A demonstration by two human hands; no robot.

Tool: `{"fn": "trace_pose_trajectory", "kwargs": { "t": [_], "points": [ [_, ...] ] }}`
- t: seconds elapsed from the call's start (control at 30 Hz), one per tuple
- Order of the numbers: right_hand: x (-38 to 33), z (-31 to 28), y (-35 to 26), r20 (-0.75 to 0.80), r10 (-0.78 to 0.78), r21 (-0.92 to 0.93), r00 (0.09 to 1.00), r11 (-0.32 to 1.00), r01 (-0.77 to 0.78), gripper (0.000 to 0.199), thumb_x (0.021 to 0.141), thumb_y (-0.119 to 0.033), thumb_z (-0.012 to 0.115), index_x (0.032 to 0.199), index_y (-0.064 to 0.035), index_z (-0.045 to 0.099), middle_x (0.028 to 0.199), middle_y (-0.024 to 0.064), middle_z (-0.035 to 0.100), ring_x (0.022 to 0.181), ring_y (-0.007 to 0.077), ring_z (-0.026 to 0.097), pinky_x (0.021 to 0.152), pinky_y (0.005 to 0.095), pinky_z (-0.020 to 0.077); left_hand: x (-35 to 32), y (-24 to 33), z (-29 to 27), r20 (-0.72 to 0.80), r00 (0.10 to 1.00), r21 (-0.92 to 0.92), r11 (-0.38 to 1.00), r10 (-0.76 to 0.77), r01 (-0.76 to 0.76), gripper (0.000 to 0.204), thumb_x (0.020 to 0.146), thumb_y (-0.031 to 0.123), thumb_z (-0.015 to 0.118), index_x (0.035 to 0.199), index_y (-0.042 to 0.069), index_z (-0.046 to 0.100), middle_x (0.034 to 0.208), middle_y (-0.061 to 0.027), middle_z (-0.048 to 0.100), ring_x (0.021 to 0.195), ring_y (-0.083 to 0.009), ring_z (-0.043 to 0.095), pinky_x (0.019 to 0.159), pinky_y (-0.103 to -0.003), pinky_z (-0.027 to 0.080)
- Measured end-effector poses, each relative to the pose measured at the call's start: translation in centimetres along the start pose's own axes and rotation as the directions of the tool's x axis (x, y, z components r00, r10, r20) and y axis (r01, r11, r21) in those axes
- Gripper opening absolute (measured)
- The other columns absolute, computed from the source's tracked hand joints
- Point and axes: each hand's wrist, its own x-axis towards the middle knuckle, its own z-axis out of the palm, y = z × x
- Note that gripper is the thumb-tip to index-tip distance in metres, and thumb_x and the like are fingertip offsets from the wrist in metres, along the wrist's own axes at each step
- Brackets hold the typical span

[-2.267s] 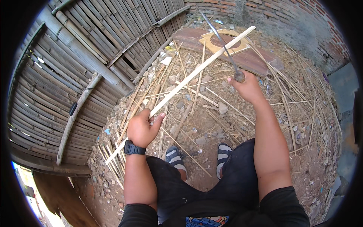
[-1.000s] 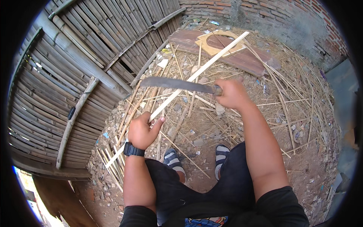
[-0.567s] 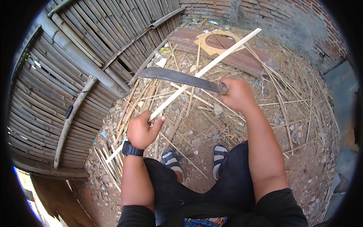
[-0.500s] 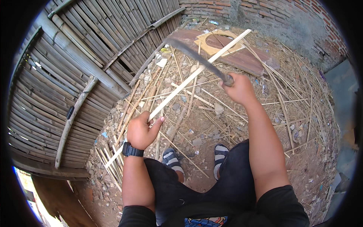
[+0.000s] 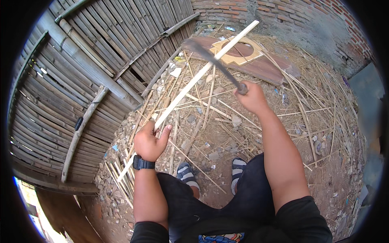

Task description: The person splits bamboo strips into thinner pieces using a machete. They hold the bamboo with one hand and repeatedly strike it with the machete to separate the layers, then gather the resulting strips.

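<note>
A long, pale bamboo strip (image 5: pixel 186 87) slants up and away to the right, its lower end beside my left wrist. My left hand (image 5: pixel 150 141) is closed round it near that lower end, thumb lying along its side. In my right hand (image 5: pixel 253 99) is the handle of a machete (image 5: pixel 223 69), a dark curved blade pointing up and left. The blade crosses the strip partway along its upper length; motion blurs its tip, and I cannot tell if it touches the strip.
Several cut strips (image 5: pixel 121 184) lie in a bunch left of my feet. Beyond, a brown board (image 5: pixel 267 72) carries a wooden piece with a round hole (image 5: pixel 227 56). Stones, straw and loose sticks litter the ground. A bamboo wall (image 5: pixel 52 109) stands left, a brick wall (image 5: pixel 279 24) at the back.
The strip's far end has shifted up and left. My left hand has moved slightly left, and the right hand with the machete has moved a little left and down.
</note>
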Motion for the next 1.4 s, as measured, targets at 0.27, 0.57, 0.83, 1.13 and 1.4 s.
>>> {"fn": "trace_pose_trajectory", "kwargs": {
  "t": [0.27, 0.57, 0.83, 1.13, 1.4],
  "points": [
    [-1.9, 1.1, -2.7, 0.147, -0.143, -0.213, 0.979, 0.962, 0.172, 0.025, 0.086, -0.026, 0.072, 0.106, -0.0114, 0.072, 0.08, 0.0151, 0.071, 0.074, 0.0282, 0.069, 0.069, 0.042, 0.0529, 0.2, 0.4, 0.8, 0.056, 0.998, -0.004, 1.0, -0.014, 0.014, 0.05, 0.083, 0.047, 0.079, 0.071, 0.003, 0.059, 0.06, -0.0153, 0.059, 0.053, -0.0345, 0.061, 0.052, -0.043, 0.049],
    [0.9, 0.5, 3.0, -0.107, 0.055, 0.176, 0.993, 0.984, -0.035, 0.017, 0.085, -0.023, 0.074, 0.095, -0.0095, 0.07, 0.072, 0.0111, 0.067, 0.069, 0.0256, 0.067, 0.067, 0.04, 0.0505, 0.2, 0.5, 0.1, 0.205, 0.979, -0.039, 0.999, -0.013, 0.022, 0.051, 0.083, 0.048, 0.079, 0.075, 0.002, 0.06, 0.058, -0.0152, 0.059, 0.053, -0.0338, 0.062, 0.053, -0.042, 0.049],
    [-2.2, 1.6, -2.9, 0.314, -0.421, -0.354, 0.851, 0.78, 0.516, 0.019, 0.078, -0.021, 0.076, 0.094, -0.0119, 0.071, 0.074, 0.0117, 0.069, 0.072, 0.0313, 0.068, 0.069, 0.043, 0.0518, -0.1, 1.3, 1.8, 0.249, 0.958, -0.278, 0.958, 0.139, -0.067, 0.049, 0.085, 0.044, 0.078, 0.073, 0.002, 0.058, 0.055, -0.0123, 0.055, 0.049, -0.0289, 0.053, 0.052, -0.04, 0.046],
    [-1.2, -1.2, -1.9, 0.004, 0.005, -0.036, 1.0, 0.999, -0.005, 0.017, 0.083, -0.02, 0.072, 0.098, -0.0126, 0.072, 0.074, 0.0139, 0.069, 0.07, 0.0326, 0.068, 0.065, 0.0429, 0.0504, 0.1, -0.5, 0.6, 0.267, 0.963, -0.178, 0.982, -0.02, 0.07, 0.05, 0.083, 0.043, 0.081, 0.069, 0.004, 0.054, 0.053, -0.0107, 0.052, 0.048, -0.025, 0.053, 0.05, -0.037, 0.044],
    [-1.5, 0.4, -2.0, 0.081, -0.179, -0.218, 0.98, 0.957, 0.193, 0.023, 0.082, -0.024, 0.075, 0.101, -0.0111, 0.07, 0.076, 0.0147, 0.07, 0.074, 0.0352, 0.069, 0.068, 0.0432, 0.0525, -0.2, 0.5, 0.9, 0.28, 0.958, -0.159, 0.987, 0.064, -0.019, 0.046, 0.085, 0.041, 0.077, 0.071, 0.002, 0.057, 0.055, -0.0153, 0.056, 0.053, -0.0352, 0.059, 0.054, -0.042, 0.048]
  ]
}}
